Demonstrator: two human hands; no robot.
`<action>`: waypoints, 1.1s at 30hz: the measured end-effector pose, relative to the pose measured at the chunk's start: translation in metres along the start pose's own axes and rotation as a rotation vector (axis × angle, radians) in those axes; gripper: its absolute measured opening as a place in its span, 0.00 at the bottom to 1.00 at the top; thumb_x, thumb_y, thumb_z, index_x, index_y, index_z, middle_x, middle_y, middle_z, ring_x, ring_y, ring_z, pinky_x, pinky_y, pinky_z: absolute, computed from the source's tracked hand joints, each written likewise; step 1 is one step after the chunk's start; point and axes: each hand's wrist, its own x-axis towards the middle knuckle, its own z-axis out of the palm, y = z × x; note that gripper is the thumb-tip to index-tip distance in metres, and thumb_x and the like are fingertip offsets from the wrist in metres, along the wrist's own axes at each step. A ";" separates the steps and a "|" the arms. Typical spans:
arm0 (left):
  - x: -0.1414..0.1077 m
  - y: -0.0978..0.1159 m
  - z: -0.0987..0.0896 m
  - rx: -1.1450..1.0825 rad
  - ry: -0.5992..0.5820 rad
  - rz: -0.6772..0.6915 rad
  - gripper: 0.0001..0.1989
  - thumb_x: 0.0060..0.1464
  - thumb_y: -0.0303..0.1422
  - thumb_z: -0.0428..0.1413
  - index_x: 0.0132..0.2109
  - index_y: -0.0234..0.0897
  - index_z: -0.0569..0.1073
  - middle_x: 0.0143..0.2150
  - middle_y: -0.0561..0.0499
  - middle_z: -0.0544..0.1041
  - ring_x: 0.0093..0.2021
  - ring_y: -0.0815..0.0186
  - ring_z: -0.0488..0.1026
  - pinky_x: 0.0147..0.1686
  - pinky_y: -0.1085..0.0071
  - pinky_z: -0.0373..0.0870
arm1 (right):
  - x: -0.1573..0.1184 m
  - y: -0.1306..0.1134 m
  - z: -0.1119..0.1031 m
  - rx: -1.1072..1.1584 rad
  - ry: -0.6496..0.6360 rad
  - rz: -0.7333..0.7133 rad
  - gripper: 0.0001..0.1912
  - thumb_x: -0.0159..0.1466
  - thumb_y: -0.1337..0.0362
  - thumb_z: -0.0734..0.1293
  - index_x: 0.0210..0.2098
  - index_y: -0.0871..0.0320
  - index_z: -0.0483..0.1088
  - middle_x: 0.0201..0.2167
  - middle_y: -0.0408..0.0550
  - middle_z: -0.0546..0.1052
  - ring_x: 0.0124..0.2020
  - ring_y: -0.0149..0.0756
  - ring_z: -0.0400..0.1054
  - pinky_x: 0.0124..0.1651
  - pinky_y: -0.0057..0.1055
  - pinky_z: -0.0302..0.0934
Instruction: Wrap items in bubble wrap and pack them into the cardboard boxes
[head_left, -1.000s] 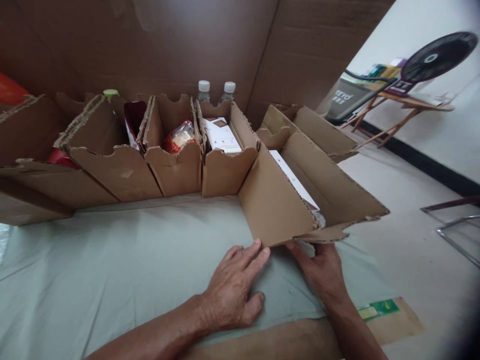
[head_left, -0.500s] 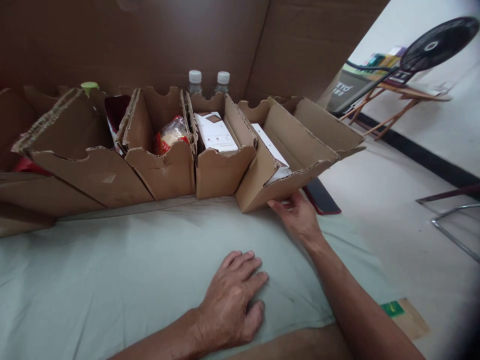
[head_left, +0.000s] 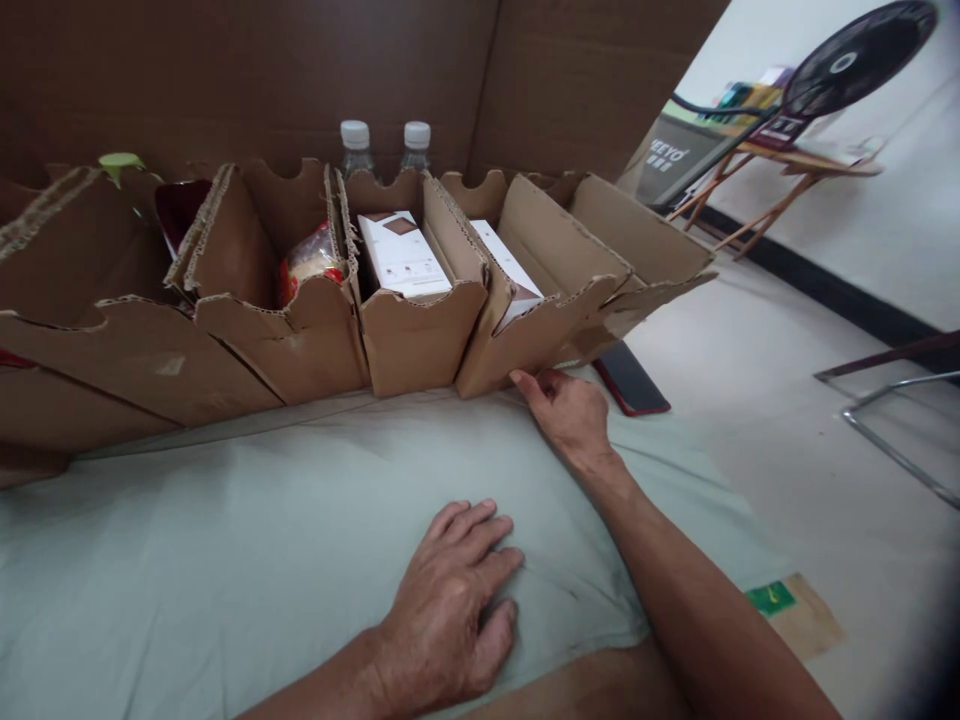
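My left hand lies on the pale green cloth, palm down with its fingers apart. My right hand is at the lower front edge of a cardboard bin that holds a white box. Its fingers are curled, thumb toward the bin, and whether they grip anything is hidden. To the left, another bin contains a white box with a brown pattern. One further left holds a red and clear packet.
Two capped bottles stand behind the bins, before a tall cardboard panel. A dark flat object with a red edge lies right of my right hand. A black fan stands on a wooden folding table at the back right.
The bin by my right hand now sits straighter and closer to its left neighbour. My right hand's fingers have curled in from under it. The view has shifted slightly right.
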 end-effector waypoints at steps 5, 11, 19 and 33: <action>-0.001 0.000 0.002 0.009 0.019 -0.003 0.23 0.53 0.30 0.55 0.56 0.35 0.78 0.66 0.41 0.75 0.70 0.46 0.66 0.70 0.39 0.58 | 0.007 -0.003 0.008 0.011 -0.014 0.014 0.38 0.69 0.32 0.54 0.24 0.56 0.73 0.20 0.55 0.74 0.26 0.45 0.68 0.30 0.35 0.46; -0.002 0.000 0.003 0.007 0.046 0.003 0.23 0.53 0.29 0.55 0.56 0.36 0.78 0.66 0.42 0.75 0.70 0.47 0.67 0.70 0.41 0.58 | 0.005 0.006 0.018 0.109 0.058 -0.022 0.32 0.69 0.38 0.57 0.27 0.56 0.74 0.20 0.50 0.73 0.24 0.40 0.64 0.30 0.34 0.47; 0.000 -0.001 0.002 -0.016 0.054 0.003 0.19 0.55 0.30 0.55 0.53 0.36 0.79 0.64 0.42 0.77 0.69 0.49 0.68 0.71 0.45 0.57 | 0.005 0.014 0.025 0.222 0.131 -0.060 0.25 0.65 0.46 0.61 0.28 0.58 0.77 0.20 0.49 0.74 0.23 0.37 0.63 0.30 0.33 0.50; -0.001 -0.004 0.000 0.045 0.026 0.064 0.21 0.52 0.33 0.58 0.52 0.32 0.80 0.63 0.37 0.76 0.69 0.45 0.65 0.72 0.47 0.53 | -0.063 -0.054 -0.005 0.479 0.299 -0.303 0.17 0.67 0.51 0.62 0.36 0.56 0.75 0.27 0.49 0.80 0.25 0.36 0.70 0.36 0.34 0.66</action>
